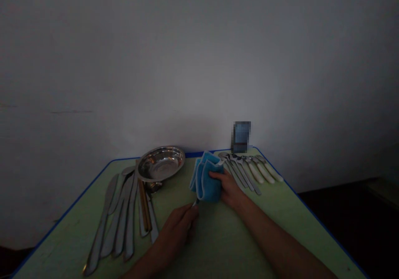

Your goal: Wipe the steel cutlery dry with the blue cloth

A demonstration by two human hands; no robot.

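A folded blue cloth [210,183] with pale edging is gripped in my right hand [230,187], thumb lying over its front. Just below and to the left of it, my left hand [181,225] is closed on a slim metal utensil [195,203]. Only a short shiny bit of that utensil shows between the fingers and the cloth; its other end is hidden, so its kind cannot be made out. Both hands are above the middle of the green table [224,237].
Left of my hands lie several knives and other long metal utensils [107,212], with brown chopsticks [144,206]. A steel bowl [161,162] stands tilted at the back. Spoons, some white-handled [264,171], lie at right. A blurred-out upright object [241,137] is near the wall [199,62].
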